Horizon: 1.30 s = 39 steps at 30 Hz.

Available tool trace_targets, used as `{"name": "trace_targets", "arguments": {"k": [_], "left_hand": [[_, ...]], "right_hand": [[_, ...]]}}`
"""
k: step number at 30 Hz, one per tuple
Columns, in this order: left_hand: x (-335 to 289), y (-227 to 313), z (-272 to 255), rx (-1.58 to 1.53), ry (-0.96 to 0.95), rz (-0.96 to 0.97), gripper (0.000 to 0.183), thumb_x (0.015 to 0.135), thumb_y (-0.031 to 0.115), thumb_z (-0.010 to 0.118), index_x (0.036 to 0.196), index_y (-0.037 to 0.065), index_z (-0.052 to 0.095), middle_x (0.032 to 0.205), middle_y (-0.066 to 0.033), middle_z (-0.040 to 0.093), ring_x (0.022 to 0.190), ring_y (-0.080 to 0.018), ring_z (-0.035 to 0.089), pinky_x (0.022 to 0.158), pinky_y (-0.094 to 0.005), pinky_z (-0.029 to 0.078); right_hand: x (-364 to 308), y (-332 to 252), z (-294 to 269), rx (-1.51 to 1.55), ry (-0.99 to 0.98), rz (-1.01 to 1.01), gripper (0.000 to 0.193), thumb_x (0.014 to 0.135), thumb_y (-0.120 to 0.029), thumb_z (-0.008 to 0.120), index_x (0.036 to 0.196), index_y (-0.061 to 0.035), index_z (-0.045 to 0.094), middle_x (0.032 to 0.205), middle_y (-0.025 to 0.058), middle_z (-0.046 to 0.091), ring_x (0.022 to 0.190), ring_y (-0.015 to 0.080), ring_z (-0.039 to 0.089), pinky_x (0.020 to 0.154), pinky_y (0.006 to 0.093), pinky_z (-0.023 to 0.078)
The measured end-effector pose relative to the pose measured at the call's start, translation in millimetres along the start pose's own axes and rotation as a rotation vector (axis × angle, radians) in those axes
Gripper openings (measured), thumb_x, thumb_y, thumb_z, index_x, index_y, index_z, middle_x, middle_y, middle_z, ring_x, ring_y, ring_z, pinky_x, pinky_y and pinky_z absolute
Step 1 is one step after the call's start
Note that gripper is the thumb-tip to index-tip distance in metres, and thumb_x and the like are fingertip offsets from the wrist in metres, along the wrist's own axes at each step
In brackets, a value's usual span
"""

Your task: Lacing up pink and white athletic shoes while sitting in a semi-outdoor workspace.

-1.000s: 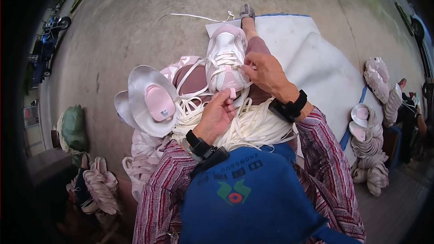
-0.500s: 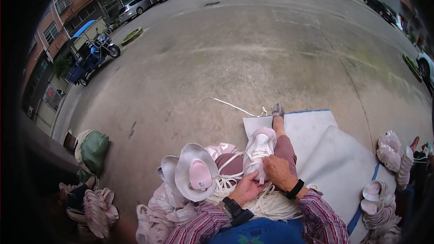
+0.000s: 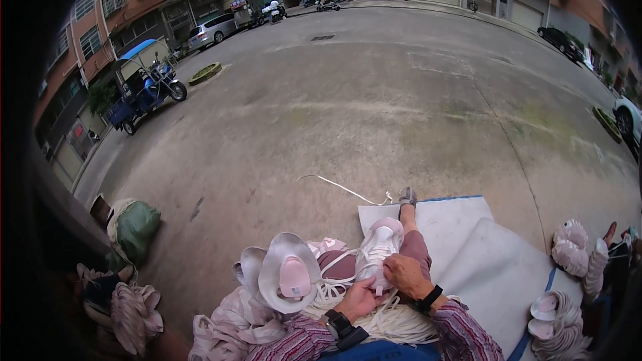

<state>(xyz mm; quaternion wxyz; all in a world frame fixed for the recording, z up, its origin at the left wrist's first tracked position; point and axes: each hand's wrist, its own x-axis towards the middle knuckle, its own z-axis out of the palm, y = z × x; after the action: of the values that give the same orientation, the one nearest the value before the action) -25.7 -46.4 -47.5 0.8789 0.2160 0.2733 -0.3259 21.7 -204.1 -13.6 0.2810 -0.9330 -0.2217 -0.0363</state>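
A pink and white shoe upper [image 3: 386, 235] lies across my lap, toe pointing away from me. White shoelace [image 3: 376, 254] crosses its front, and loose lace trails off to its left. My left hand [image 3: 359, 299] grips the upper's near end, thumb on top beside a small pull tab. Bent over the right side of the lacing, my right hand [image 3: 409, 277] has its fingers pinched together, seemingly on the lace; the fingertips are partly hidden. Beneath both hands spreads a big bundle of white laces [image 3: 394, 324]. Left of it, a pale upper with a pink inner sole [image 3: 294, 277] stands open.
More pink uppers [image 3: 231, 324] are heaped at my left. Stacked uppers [image 3: 560, 317] sit at the right on a grey sheet [image 3: 468, 254]. A green sack [image 3: 136, 227] stands far left, near another person's shoe pile. One loose lace [image 3: 344, 187] lies on the concrete; a blue three-wheeler [image 3: 147, 87] is parked beyond.
The view has tilted upward, so my lap and hands appear lower and more buildings show. Both hands stay at the same upper, with only slight finger movement.
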Motion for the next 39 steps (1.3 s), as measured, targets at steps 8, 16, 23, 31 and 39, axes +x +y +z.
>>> {"name": "trace_targets", "arguments": {"k": [8,16,23,31,39], "left_hand": [[1.8,-0.1,0.1,-0.023,-0.033,0.005,0.036,0.098,0.019,0.041,0.131,0.004,0.041,0.127,-0.0142,0.052,0.117,-0.0310,0.050,0.105,-0.0539,0.036],[4.3,1.6,-3.0,-0.040,-0.080,0.020,0.037,0.097,0.018,0.041,0.132,0.003,0.040,0.128,-0.0148,0.050,0.117,-0.0312,0.050,0.106,-0.0540,0.035],[-23.2,-2.6,1.4,0.144,-0.003,-0.105,0.037,0.099,0.024,0.041,0.127,0.000,0.044,0.126,-0.0207,0.052,0.118,-0.0337,0.051,0.103,-0.0497,0.040],[-30.0,14.8,-17.3,0.273,-0.285,-0.237,0.044,0.100,0.040,0.036,0.113,0.001,0.053,0.106,-0.0168,0.065,0.098,-0.0305,0.064,0.089,-0.0425,0.052],[-16.2,12.5,52.0,0.431,-0.161,-0.050,0.027,0.095,0.026,0.053,0.106,0.001,0.056,0.088,-0.0071,0.063,0.078,-0.0177,0.063,0.069,-0.0306,0.053]], "right_hand": [[-2.5,0.4,-0.8,-0.003,0.029,0.013,0.017,0.081,-0.018,0.057,0.074,-0.0029,0.062,0.075,0.0151,0.063,0.068,0.0347,0.063,0.061,0.0437,0.050],[1.5,0.8,4.7,-0.052,0.030,0.017,0.016,0.080,-0.017,0.057,0.075,-0.0034,0.061,0.075,0.0151,0.062,0.067,0.0357,0.062,0.060,0.0449,0.049],[-9.3,-6.3,-41.6,-0.068,0.196,0.002,0.011,0.074,-0.015,0.061,0.073,-0.0047,0.060,0.076,0.0126,0.063,0.067,0.0331,0.063,0.057,0.0417,0.049],[-38.3,-35.4,-118.4,0.828,-0.400,0.066,0.012,0.077,-0.009,0.064,0.080,0.0024,0.061,0.069,0.0031,0.061,0.068,0.0081,0.055,0.064,0.0249,0.045],[-48.4,-25.8,-122.8,0.823,-0.525,0.124,0.010,0.076,-0.009,0.062,0.079,0.0011,0.061,0.070,0.0016,0.058,0.067,0.0086,0.052,0.063,0.0255,0.043]]}}
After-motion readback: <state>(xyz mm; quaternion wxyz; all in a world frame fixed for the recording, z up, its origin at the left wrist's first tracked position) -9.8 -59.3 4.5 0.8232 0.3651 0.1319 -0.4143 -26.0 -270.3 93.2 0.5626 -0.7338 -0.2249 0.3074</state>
